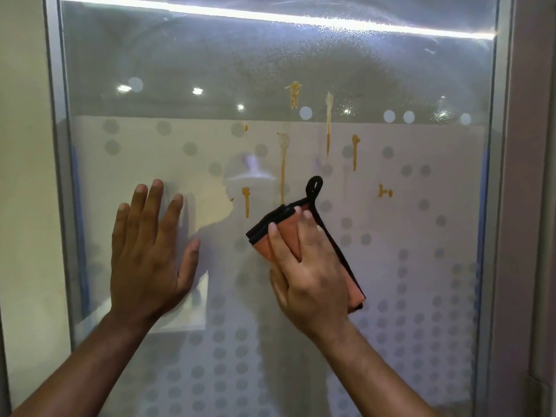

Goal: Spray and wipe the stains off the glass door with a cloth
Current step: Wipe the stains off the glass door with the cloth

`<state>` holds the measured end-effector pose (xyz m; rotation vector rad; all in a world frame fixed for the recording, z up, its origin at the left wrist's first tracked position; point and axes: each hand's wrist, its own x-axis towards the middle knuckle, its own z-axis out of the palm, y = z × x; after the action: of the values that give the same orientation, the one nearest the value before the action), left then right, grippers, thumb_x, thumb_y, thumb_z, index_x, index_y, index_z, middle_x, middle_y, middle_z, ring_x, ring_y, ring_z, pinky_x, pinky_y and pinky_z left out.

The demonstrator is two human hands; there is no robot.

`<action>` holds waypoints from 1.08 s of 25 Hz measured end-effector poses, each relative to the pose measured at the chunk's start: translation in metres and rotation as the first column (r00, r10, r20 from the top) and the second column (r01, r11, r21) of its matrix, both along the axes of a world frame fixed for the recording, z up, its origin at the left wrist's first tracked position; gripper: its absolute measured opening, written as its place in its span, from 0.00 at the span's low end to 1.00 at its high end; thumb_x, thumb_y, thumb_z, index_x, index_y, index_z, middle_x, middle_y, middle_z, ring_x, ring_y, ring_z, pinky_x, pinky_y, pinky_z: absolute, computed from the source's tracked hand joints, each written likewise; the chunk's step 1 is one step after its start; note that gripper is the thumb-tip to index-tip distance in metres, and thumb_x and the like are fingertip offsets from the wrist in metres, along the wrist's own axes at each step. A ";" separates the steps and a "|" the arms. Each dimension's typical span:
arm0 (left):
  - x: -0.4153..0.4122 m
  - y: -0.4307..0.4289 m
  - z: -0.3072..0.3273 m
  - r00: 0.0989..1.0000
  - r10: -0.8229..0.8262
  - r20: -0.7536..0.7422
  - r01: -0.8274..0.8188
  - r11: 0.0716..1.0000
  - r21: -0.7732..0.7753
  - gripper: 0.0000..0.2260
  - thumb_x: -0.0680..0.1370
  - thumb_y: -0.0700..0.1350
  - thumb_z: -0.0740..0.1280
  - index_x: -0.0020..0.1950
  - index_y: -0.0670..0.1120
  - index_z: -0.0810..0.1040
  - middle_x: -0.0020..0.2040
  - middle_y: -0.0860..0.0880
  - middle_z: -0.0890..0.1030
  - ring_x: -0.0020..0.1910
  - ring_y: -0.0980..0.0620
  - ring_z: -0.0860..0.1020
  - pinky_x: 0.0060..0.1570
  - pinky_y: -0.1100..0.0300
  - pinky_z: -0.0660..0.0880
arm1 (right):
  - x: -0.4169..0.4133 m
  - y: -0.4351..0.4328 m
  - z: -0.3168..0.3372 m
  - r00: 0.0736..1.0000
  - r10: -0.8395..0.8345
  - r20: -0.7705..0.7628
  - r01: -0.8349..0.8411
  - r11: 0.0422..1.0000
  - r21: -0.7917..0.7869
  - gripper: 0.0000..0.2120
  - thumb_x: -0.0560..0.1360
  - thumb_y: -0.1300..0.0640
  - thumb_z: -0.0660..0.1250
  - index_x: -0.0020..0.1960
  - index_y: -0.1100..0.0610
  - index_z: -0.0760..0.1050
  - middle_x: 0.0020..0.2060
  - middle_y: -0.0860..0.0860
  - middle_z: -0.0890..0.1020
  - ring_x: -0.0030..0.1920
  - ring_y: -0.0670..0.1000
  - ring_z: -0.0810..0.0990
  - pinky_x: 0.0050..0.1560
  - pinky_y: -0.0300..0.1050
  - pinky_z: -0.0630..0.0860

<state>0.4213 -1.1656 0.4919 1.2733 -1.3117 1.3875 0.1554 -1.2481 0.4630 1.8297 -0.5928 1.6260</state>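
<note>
The glass door point(421, 224) fills the view, patterned with frosted dots. Several orange-brown drip stains point(282, 167) run down its middle, above my hands. Fine spray droplets mist the upper glass. My left hand point(147, 254) lies flat on the pane at the left, fingers straight and spread. My right hand point(310, 266) presses a folded orange cloth point(267, 236) with black edging against the glass, fingers straight over it. The cloth's black hanging loop sticks up beside the lowest end of a long drip. No spray bottle is in view.
A grey metal frame point(57, 145) borders the glass on the left, with a cream wall beyond it. Another frame post point(505, 206) stands on the right. A bright light strip reflects across the top of the pane.
</note>
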 end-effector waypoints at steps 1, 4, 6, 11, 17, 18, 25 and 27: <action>0.000 0.000 0.000 1.000 -0.002 -0.001 0.002 1.000 0.001 0.34 0.85 0.58 0.60 0.88 0.44 0.59 0.89 0.40 0.55 0.89 0.37 0.54 0.87 0.37 0.52 | 0.000 -0.001 -0.001 0.998 -0.054 0.019 0.054 0.998 -0.030 0.27 0.82 0.56 0.69 0.81 0.52 0.72 0.85 0.63 0.60 0.86 0.62 0.59 0.81 0.64 0.65; -0.001 0.001 0.000 1.000 -0.012 -0.006 0.012 1.000 0.004 0.33 0.86 0.58 0.59 0.88 0.44 0.60 0.89 0.40 0.56 0.89 0.37 0.54 0.86 0.35 0.54 | -0.010 -0.007 0.007 0.981 -0.191 0.034 0.194 0.972 -0.134 0.30 0.83 0.55 0.69 0.83 0.54 0.68 0.88 0.56 0.52 0.88 0.60 0.53 0.83 0.66 0.58; -0.001 0.001 0.000 1.000 -0.008 -0.009 0.008 1.000 0.001 0.33 0.85 0.58 0.59 0.88 0.44 0.60 0.89 0.40 0.56 0.89 0.37 0.54 0.86 0.35 0.54 | -0.020 -0.012 0.019 0.979 -0.178 -0.096 0.164 0.976 -0.142 0.34 0.82 0.58 0.68 0.86 0.57 0.61 0.88 0.54 0.54 0.88 0.59 0.53 0.85 0.66 0.55; 0.000 0.001 0.000 1.000 -0.008 -0.004 0.008 1.000 0.003 0.33 0.86 0.59 0.58 0.88 0.45 0.60 0.89 0.40 0.56 0.89 0.37 0.54 0.88 0.39 0.51 | -0.043 -0.018 0.035 0.971 -0.194 0.138 0.189 0.981 0.051 0.35 0.80 0.61 0.67 0.85 0.61 0.62 0.85 0.59 0.61 0.86 0.64 0.59 0.84 0.66 0.60; 0.000 0.001 -0.002 1.000 -0.002 0.005 0.002 1.000 -0.010 0.33 0.85 0.56 0.61 0.87 0.44 0.61 0.89 0.39 0.57 0.89 0.36 0.55 0.87 0.37 0.53 | -0.066 -0.027 0.044 0.936 -0.101 0.338 0.040 0.982 0.184 0.34 0.80 0.66 0.67 0.83 0.67 0.61 0.84 0.65 0.62 0.85 0.67 0.58 0.84 0.67 0.61; 0.001 0.000 -0.002 1.000 -0.004 0.009 0.004 1.000 -0.011 0.33 0.85 0.56 0.61 0.88 0.44 0.61 0.89 0.39 0.57 0.89 0.37 0.55 0.87 0.38 0.53 | -0.057 -0.023 0.042 0.949 -0.075 0.305 0.029 0.988 0.153 0.33 0.80 0.67 0.67 0.83 0.68 0.63 0.83 0.65 0.64 0.85 0.67 0.59 0.84 0.65 0.62; 0.007 -0.003 -0.002 1.000 -0.008 0.026 0.008 1.000 -0.011 0.35 0.84 0.59 0.60 0.88 0.45 0.58 0.90 0.41 0.54 0.89 0.38 0.54 0.87 0.38 0.52 | 0.009 0.007 0.010 0.995 0.009 -0.101 -0.018 0.996 -0.089 0.25 0.83 0.66 0.63 0.80 0.63 0.71 0.81 0.60 0.70 0.85 0.62 0.64 0.81 0.62 0.68; 0.008 -0.004 -0.002 1.000 -0.014 0.028 0.015 1.000 -0.012 0.35 0.85 0.59 0.58 0.88 0.45 0.58 0.90 0.42 0.54 0.89 0.38 0.53 0.87 0.38 0.52 | 0.000 0.001 0.004 0.985 -0.050 -0.166 0.030 0.992 -0.121 0.24 0.86 0.65 0.59 0.82 0.59 0.70 0.83 0.58 0.68 0.85 0.61 0.63 0.81 0.63 0.67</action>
<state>0.4290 -1.1696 0.4900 1.2380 -1.3270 1.4057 0.1555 -1.2469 0.4671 1.8339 -0.4465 1.4305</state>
